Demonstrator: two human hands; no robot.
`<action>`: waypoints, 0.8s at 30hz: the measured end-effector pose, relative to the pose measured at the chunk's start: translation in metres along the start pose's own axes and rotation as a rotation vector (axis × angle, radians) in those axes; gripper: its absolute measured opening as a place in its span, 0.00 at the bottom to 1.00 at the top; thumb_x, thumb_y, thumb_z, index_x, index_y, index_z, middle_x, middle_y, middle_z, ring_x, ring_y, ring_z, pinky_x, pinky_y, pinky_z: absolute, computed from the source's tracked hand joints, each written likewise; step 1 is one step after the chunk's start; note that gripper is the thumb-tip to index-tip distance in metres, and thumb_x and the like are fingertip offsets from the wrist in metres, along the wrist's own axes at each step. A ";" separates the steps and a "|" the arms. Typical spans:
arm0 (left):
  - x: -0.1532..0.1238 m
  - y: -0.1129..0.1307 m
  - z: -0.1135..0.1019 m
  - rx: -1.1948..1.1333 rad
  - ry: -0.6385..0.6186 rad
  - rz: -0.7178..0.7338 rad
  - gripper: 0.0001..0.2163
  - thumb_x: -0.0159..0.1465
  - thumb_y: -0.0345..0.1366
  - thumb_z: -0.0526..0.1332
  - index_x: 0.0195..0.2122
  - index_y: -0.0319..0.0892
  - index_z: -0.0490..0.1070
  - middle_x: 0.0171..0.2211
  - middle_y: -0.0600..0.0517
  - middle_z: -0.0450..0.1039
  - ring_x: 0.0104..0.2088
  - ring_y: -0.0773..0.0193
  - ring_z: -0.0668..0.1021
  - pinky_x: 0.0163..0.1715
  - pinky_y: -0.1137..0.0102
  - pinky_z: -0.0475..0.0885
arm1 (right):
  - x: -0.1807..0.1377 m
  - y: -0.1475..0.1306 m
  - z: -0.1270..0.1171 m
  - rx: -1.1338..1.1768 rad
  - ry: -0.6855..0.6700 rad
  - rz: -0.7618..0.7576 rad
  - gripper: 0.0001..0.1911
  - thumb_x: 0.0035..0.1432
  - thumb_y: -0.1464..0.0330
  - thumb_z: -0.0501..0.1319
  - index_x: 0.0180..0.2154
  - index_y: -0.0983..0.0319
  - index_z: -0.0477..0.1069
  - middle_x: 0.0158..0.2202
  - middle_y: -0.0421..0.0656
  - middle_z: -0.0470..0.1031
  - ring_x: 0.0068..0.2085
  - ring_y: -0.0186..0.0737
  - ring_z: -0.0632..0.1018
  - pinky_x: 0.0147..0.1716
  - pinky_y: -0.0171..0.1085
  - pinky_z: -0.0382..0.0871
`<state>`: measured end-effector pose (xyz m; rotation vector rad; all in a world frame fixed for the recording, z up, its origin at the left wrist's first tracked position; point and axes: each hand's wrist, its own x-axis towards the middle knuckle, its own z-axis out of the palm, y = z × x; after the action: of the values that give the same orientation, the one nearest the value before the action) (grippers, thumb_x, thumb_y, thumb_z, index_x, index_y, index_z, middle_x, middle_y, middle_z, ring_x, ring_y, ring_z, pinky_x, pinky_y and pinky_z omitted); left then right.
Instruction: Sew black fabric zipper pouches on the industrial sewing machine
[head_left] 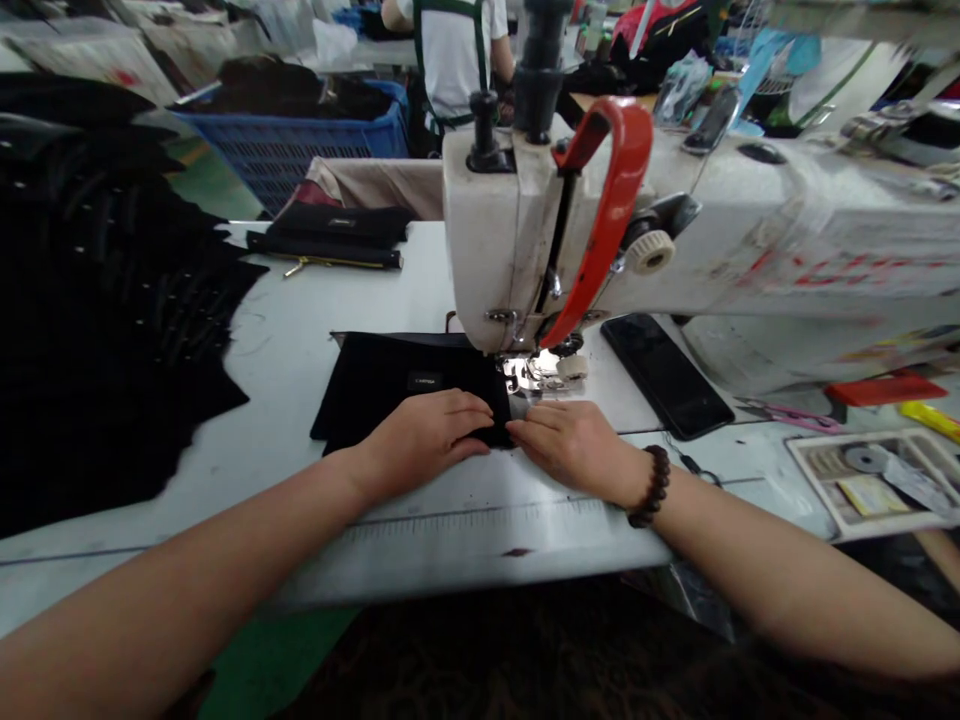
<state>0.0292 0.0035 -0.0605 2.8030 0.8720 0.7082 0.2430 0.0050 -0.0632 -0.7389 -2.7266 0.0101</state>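
A flat black fabric pouch piece (375,390) with a small dark label (426,381) lies on the sewing machine bed, its right edge beside the presser foot (521,375). My left hand (427,430) rests over its lower right part, fingers and thumb closed on the cloth near the edge. From the other side, my right hand (574,445) pinches at the pouch's right edge just in front of the foot; its fingertips are close together. A dark bead bracelet (651,487) circles my right wrist. The needle tip cannot be made out.
The white sewing machine (487,230) with a red lever guard (611,210) stands over the work. A phone (667,375), scissors (799,415) and a parts tray (806,475) lie at right. Black pieces (90,330) pile up left; zippered pouches (337,230) lie behind. A person (454,60) sits beyond a blue crate (277,160).
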 end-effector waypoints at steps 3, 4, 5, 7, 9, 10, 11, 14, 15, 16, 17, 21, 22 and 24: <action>0.000 0.000 0.000 -0.014 0.002 -0.007 0.10 0.62 0.37 0.56 0.37 0.35 0.72 0.37 0.48 0.75 0.38 0.65 0.76 0.40 0.71 0.73 | 0.000 0.002 0.002 0.086 0.036 0.015 0.13 0.61 0.71 0.49 0.33 0.66 0.71 0.25 0.42 0.70 0.27 0.35 0.69 0.25 0.34 0.59; 0.000 0.000 0.001 -0.017 0.011 -0.007 0.10 0.62 0.36 0.56 0.37 0.35 0.72 0.37 0.48 0.75 0.38 0.65 0.76 0.40 0.71 0.73 | 0.000 0.002 0.002 0.102 0.060 0.011 0.13 0.61 0.71 0.49 0.33 0.66 0.71 0.24 0.42 0.70 0.27 0.35 0.69 0.26 0.33 0.59; 0.000 0.001 0.001 -0.019 0.023 -0.006 0.09 0.62 0.34 0.56 0.37 0.35 0.72 0.37 0.48 0.75 0.38 0.65 0.76 0.40 0.72 0.73 | 0.000 0.002 0.002 0.108 0.085 0.008 0.13 0.61 0.71 0.49 0.33 0.66 0.71 0.24 0.41 0.70 0.26 0.35 0.69 0.25 0.33 0.59; 0.000 0.004 0.002 -0.002 0.049 -0.007 0.08 0.62 0.31 0.55 0.37 0.35 0.72 0.36 0.48 0.74 0.37 0.64 0.76 0.39 0.71 0.73 | 0.000 0.002 -0.001 0.097 0.113 0.008 0.13 0.62 0.71 0.49 0.33 0.66 0.71 0.23 0.41 0.70 0.25 0.34 0.69 0.25 0.33 0.59; 0.002 0.007 0.004 0.052 0.054 -0.002 0.08 0.61 0.29 0.53 0.36 0.33 0.71 0.36 0.47 0.74 0.36 0.63 0.76 0.37 0.69 0.73 | -0.003 0.001 -0.004 0.066 0.121 0.002 0.14 0.62 0.69 0.49 0.31 0.66 0.71 0.22 0.40 0.69 0.24 0.33 0.68 0.25 0.33 0.59; 0.002 0.009 0.005 0.087 0.051 0.001 0.08 0.61 0.28 0.53 0.35 0.33 0.71 0.35 0.46 0.74 0.35 0.62 0.76 0.36 0.68 0.74 | -0.005 0.000 -0.006 0.050 0.122 -0.004 0.14 0.62 0.68 0.50 0.30 0.65 0.71 0.22 0.40 0.69 0.24 0.33 0.68 0.24 0.33 0.59; 0.003 0.010 0.005 0.122 0.043 0.003 0.08 0.60 0.28 0.53 0.35 0.33 0.71 0.34 0.46 0.74 0.34 0.61 0.76 0.35 0.68 0.74 | -0.007 -0.002 -0.007 0.037 0.122 -0.012 0.14 0.62 0.68 0.50 0.30 0.66 0.71 0.21 0.40 0.69 0.24 0.33 0.68 0.25 0.33 0.59; 0.005 0.012 0.007 0.172 0.037 0.019 0.08 0.60 0.29 0.53 0.34 0.34 0.71 0.33 0.46 0.74 0.33 0.61 0.76 0.33 0.66 0.74 | -0.012 -0.006 -0.009 0.022 0.090 -0.038 0.13 0.61 0.65 0.52 0.36 0.67 0.71 0.23 0.41 0.71 0.25 0.34 0.70 0.25 0.33 0.59; 0.005 0.012 0.007 0.158 0.053 0.026 0.07 0.61 0.29 0.53 0.34 0.34 0.71 0.33 0.46 0.74 0.33 0.61 0.76 0.33 0.66 0.74 | -0.013 -0.007 -0.009 0.022 0.055 -0.037 0.14 0.61 0.64 0.52 0.38 0.68 0.71 0.23 0.41 0.71 0.25 0.34 0.70 0.25 0.33 0.59; 0.005 0.011 0.006 0.129 0.079 0.030 0.07 0.61 0.29 0.54 0.34 0.34 0.71 0.33 0.47 0.74 0.33 0.62 0.76 0.34 0.67 0.74 | -0.014 -0.008 -0.008 0.023 0.011 -0.031 0.15 0.61 0.64 0.52 0.39 0.68 0.70 0.24 0.41 0.71 0.25 0.34 0.70 0.25 0.33 0.59; 0.005 0.010 0.006 0.091 0.112 0.026 0.06 0.61 0.29 0.55 0.34 0.34 0.70 0.33 0.47 0.74 0.33 0.62 0.76 0.34 0.67 0.74 | -0.014 -0.008 -0.008 0.025 -0.034 -0.021 0.15 0.61 0.63 0.52 0.40 0.67 0.70 0.24 0.41 0.72 0.25 0.35 0.71 0.25 0.34 0.58; 0.005 0.008 0.004 0.003 0.182 0.023 0.05 0.60 0.28 0.56 0.35 0.36 0.70 0.35 0.48 0.75 0.36 0.64 0.75 0.37 0.67 0.73 | -0.012 -0.007 -0.007 0.024 -0.134 0.004 0.15 0.61 0.62 0.52 0.41 0.65 0.69 0.25 0.42 0.73 0.26 0.34 0.71 0.24 0.34 0.57; 0.006 0.008 0.004 0.014 0.173 0.046 0.05 0.60 0.27 0.56 0.36 0.36 0.70 0.35 0.48 0.75 0.36 0.63 0.75 0.37 0.67 0.73 | -0.011 -0.007 -0.007 0.021 -0.144 0.006 0.14 0.61 0.62 0.51 0.40 0.65 0.69 0.25 0.42 0.73 0.26 0.34 0.71 0.24 0.34 0.56; 0.007 0.010 0.004 0.062 0.150 0.103 0.05 0.60 0.27 0.56 0.36 0.35 0.70 0.35 0.47 0.75 0.35 0.62 0.75 0.36 0.66 0.74 | -0.011 -0.006 -0.008 0.018 -0.160 0.008 0.14 0.61 0.62 0.51 0.39 0.64 0.69 0.25 0.41 0.72 0.26 0.34 0.71 0.23 0.34 0.55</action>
<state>0.0413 -0.0005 -0.0592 2.8980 0.7890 0.9323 0.2509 -0.0062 -0.0584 -0.7748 -2.8699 0.0998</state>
